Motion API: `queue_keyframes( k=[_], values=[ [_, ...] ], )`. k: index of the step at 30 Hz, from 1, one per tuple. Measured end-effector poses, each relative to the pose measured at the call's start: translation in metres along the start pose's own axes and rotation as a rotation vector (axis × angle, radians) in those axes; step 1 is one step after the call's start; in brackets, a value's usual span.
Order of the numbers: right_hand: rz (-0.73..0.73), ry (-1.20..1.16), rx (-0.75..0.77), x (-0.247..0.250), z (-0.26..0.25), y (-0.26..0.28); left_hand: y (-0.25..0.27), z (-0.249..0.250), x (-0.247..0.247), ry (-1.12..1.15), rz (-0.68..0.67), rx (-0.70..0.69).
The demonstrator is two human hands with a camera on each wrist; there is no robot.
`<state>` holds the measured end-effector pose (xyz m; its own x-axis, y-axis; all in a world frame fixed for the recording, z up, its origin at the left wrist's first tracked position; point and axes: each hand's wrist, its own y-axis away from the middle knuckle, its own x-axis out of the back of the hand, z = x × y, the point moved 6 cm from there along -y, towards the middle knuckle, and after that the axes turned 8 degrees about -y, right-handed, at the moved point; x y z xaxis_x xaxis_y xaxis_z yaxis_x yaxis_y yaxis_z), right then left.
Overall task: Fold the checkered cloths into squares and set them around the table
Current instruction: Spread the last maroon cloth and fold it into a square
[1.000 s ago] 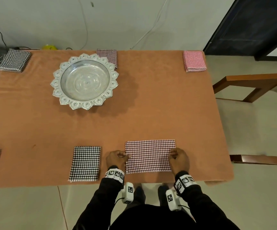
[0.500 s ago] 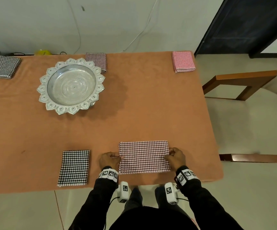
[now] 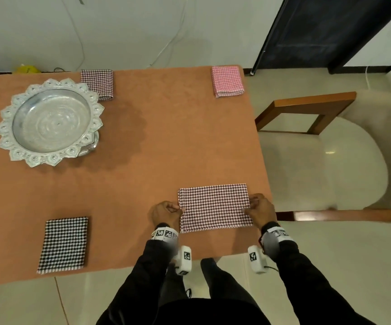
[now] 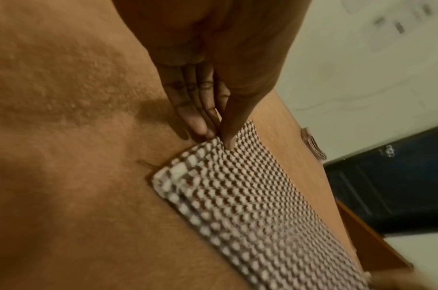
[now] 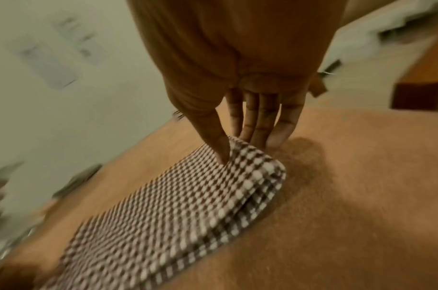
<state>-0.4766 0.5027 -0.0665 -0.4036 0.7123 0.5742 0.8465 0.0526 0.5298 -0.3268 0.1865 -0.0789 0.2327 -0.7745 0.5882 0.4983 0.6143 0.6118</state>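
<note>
A maroon-and-white checkered cloth (image 3: 214,207), folded into a rectangle, lies flat near the front right of the orange table (image 3: 142,148). My left hand (image 3: 166,212) pinches its left edge, thumb on top of the cloth (image 4: 250,196) and fingers beneath. My right hand (image 3: 259,208) pinches the right edge, thumb pressing the top layer of the cloth (image 5: 175,196) with fingers under the fold. Folded cloths lie around the table: black-and-white (image 3: 64,243) at front left, dark maroon (image 3: 98,83) at the back, pink (image 3: 227,81) at back right.
An ornate silver tray (image 3: 49,120) stands at the back left. A cream chair with wooden arms (image 3: 318,156) sits close to the table's right edge. The table's front edge runs just behind my wrists.
Both hands have slid the maroon cloth to the right along the front edge, still holding its two ends. The head view has swung right, so the far-left cloths have left the picture.
</note>
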Motion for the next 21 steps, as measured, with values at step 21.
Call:
queue_keyframes(
  k=[21],
  values=[
    [-0.178, 0.65, 0.644, -0.128, -0.028, 0.018, -0.002, 0.011, -0.076, -1.018, 0.1, -0.637]
  ],
)
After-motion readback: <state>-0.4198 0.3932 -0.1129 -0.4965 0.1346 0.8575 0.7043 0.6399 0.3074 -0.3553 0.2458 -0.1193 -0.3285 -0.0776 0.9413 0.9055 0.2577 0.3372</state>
